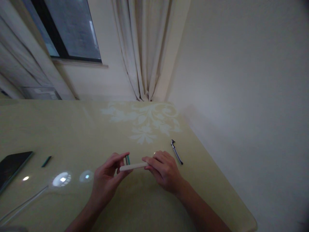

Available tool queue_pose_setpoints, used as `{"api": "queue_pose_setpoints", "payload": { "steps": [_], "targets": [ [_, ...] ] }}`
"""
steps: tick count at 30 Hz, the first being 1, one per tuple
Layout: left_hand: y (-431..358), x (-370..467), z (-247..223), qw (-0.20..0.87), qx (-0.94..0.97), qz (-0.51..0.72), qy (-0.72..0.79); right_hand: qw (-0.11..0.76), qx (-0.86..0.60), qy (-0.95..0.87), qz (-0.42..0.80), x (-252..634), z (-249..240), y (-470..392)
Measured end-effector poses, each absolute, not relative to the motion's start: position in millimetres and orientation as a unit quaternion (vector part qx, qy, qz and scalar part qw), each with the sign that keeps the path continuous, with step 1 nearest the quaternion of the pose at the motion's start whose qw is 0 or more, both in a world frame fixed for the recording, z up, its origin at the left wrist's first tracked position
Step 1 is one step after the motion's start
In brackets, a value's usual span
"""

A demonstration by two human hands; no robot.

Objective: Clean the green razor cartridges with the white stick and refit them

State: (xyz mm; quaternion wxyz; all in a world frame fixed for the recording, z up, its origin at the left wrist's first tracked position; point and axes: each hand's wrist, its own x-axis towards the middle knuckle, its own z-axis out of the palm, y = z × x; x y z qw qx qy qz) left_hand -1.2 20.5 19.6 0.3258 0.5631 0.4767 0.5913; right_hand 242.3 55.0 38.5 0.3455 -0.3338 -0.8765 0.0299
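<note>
Both my hands are over the yellow-green table (72,129), holding a slim white stick-like piece (134,166) between them. My left hand (107,180) pinches its left end and also grips a small dark green piece (127,159) standing upright between thumb and fingers. My right hand (163,170) grips the right end of the white piece with its fingertips. A dark razor-like handle with a small head (176,152) lies on the table just right of my right hand.
A dark phone (12,166) lies at the left edge. A small dark green cap (46,161) lies near it. A white cable (24,203) runs along the lower left. A wall, a curtain (145,48) and a window (70,29) stand behind the table.
</note>
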Motion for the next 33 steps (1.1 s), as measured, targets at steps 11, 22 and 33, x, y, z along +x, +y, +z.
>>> {"api": "queue_pose_setpoints", "payload": {
  "steps": [11, 22, 33],
  "targets": [
    [20.6, -1.8, 17.8, 0.337, 0.567, 0.589, 0.467, 0.340, -0.321, -0.884, 0.004, 241.3, 39.3, 54.1],
    [19.1, -0.7, 19.5, 0.347, 0.562, 0.589, 0.466, 0.353, -0.327, -0.876, 0.022, 244.8, 39.0, 56.6],
    [17.9, 0.3, 15.7, 0.334, 0.586, 0.569, 0.470, 0.348, -0.328, -0.878, -0.002, 243.7, 40.4, 56.6]
  ]
}}
